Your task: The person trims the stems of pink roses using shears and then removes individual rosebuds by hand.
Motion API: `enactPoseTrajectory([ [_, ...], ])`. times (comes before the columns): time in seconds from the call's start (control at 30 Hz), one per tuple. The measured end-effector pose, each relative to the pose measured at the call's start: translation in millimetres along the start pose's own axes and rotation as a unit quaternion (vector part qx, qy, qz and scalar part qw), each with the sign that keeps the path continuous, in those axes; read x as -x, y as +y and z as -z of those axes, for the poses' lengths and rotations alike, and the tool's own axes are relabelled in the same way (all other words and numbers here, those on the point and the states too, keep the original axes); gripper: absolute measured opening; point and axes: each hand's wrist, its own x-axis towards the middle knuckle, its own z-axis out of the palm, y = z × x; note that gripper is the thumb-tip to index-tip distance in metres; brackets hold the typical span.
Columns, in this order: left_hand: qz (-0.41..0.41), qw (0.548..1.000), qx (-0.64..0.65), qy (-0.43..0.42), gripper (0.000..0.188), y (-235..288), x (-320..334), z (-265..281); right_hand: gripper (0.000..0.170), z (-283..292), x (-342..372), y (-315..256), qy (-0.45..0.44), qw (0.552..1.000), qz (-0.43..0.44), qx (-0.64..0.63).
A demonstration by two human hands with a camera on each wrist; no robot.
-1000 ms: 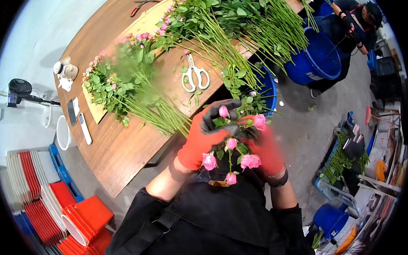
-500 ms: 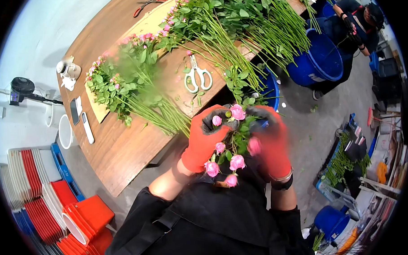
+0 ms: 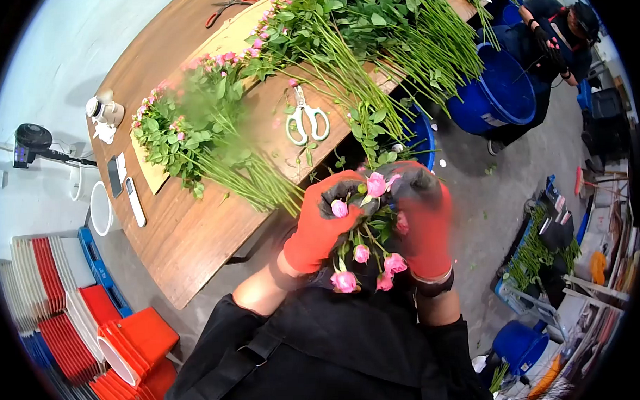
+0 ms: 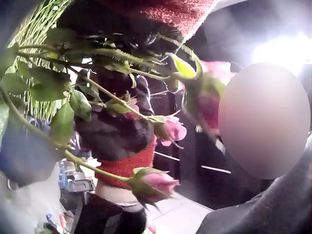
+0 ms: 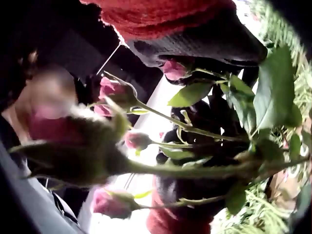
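Note:
Both hands wear red gloves with black palms and meet in front of the chest. My left hand curls its fingers round the stems of a spray of pink roses. Beside it, my right hand has bent fingers at a pink bloom near the top of the spray; its fingertips are blurred. Several blooms hang below the hands. In the left wrist view, a rosebud and leaves cross in front of the other glove. The right wrist view has a large blurred bud close up, with green stems running right.
On the wooden table lie bundles of roses, white-handled scissors, red-handled cutters and a phone. Blue buckets stand beyond the table. Another person is at the upper right. Orange crates are stacked lower left.
The right hand has come in and up toward the top bloom, after moving away from the left hand earlier. The hanging blooms have swung and turned. The other person's hands have shifted.

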Motion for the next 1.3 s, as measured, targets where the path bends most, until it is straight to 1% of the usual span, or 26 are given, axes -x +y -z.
enactPoseTrajectory([
  [0.03,0.013,1.0,0.011,-0.007,0.032,-0.1,-0.4,0.1,0.025,-2.2,-1.5,0.0,0.007,1.0,0.025,0.011],
  [0.07,-0.005,1.0,0.002,0.002,0.03,-2.0,-1.2,-1.3,0.024,-4.5,-3.0,0.0,0.015,0.998,0.05,0.023],
  [0.17,0.024,0.999,0.03,0.016,0.028,2.6,-2.3,-2.8,0.023,-11.1,-5.1,-6.5,0.063,0.986,0.133,0.078],
  [0.2,0.006,1.0,0.009,0.022,0.027,-1.3,-2.9,-1.7,0.023,-8.5,-0.9,-10.0,0.024,0.986,0.142,0.085],
  [0.3,-0.01,0.999,0.011,0.031,0.029,3.0,-1.7,-5.3,0.027,-14.8,4.7,-11.2,0.023,0.94,0.233,0.247],
  [0.33,-0.048,0.998,-0.02,0.026,0.031,-3.2,-2.6,-3.2,0.03,-17.6,5.8,-8.9,0.035,0.943,0.224,0.242],
  [0.43,-0.048,0.997,-0.047,0.041,0.03,-3.2,-1.1,-4.0,0.028,-19.3,7.5,-8.1,0.037,0.943,0.231,0.237],
  [0.53,-0.019,0.999,0.014,0.041,0.028,0.5,0.9,-5.7,0.027,-20.9,7.6,-3.4,0.038,0.963,0.21,0.162],
  [0.6,0.002,0.998,0.037,0.041,0.026,-0.5,0.8,-4.2,0.025,-15.5,5.4,2.4,0.025,0.992,0.12,0.034],
  [0.63,0.012,0.998,0.048,0.041,0.025,-0.8,0.6,-3.4,0.023,-12.8,4.2,3.8,0.017,0.997,0.074,-0.031],
  [0.67,0.01,0.997,0.054,0.046,0.024,-0.4,-0.3,-3.6,0.025,-11.9,3.0,2.6,0.023,0.995,0.101,0.008],
  [0.73,0.002,0.999,0.012,0.044,0.026,0.8,-0.3,-2.6,0.029,-11.1,0.2,-3.6,0.037,0.984,0.154,0.086],
  [0.8,-0.008,0.999,-0.022,0.031,0.029,-1.2,-0.1,-0.5,0.043,-5.5,0.5,-18.1,0.037,0.981,0.13,0.141],
  [0.83,-0.031,0.998,-0.052,0.019,0.03,-4.1,0.0,0.4,0.045,0.6,-1.1,-26.9,-0.012,0.956,0.182,0.23],
  [0.87,-0.054,0.995,-0.081,0.006,0.031,-7.0,0.1,0.8,0.047,7.0,-4.3,-35.4,-0.061,0.918,0.232,0.316],
  [0.9,-0.078,0.991,-0.111,-0.009,0.032,-8.5,0.1,0.4,0.049,9.9,-6.2,-43.4,-0.108,0.867,0.278,0.398],
  [0.93,-0.076,0.99,-0.118,-0.007,0.033,-6.8,0.8,-1.3,0.047,6.2,-5.5,-50.7,-0.118,0.849,0.293,0.423],
  [1.03,-0.156,0.963,-0.216,-0.03,0.027,1.0,-1.6,-5.2,0.039,11.0,-8.8,-56.4,-0.152,0.775,0.34,0.511],
  [1.07,-0.18,0.954,-0.239,-0.031,0.028,-2.3,-3.1,-4.4,0.036,11.7,-9.2,-59.2,-0.163,0.774,0.334,0.513],
  [1.13,-0.198,0.941,-0.268,-0.053,0.032,5.0,-2.4,-4.4,0.029,12.2,-10.0,-63.9,-0.185,0.77,0.323,0.517],
  [1.17,-0.207,0.934,-0.283,-0.064,0.034,7.7,-1.7,-4.0,0.028,15.6,-12.9,-61.4,-0.205,0.795,0.297,0.488],
  [1.23,-0.214,0.934,-0.275,-0.078,0.034,3.2,-1.2,-2.3,0.026,24.5,-20.2,-55.4,-0.24,0.839,0.241,0.426],
  [1.27,-0.218,0.934,-0.27,-0.085,0.034,1.6,-2.0,-1.9,0.024,24.9,-22.1,-57.5,-0.244,0.904,0.103,0.336],
  [1.3,-0.217,0.936,-0.261,-0.092,0.034,1.9,-2.9,-1.1,0.023,24.8,-23.6,-60.2,-0.241,0.941,-0.037,0.236],
])
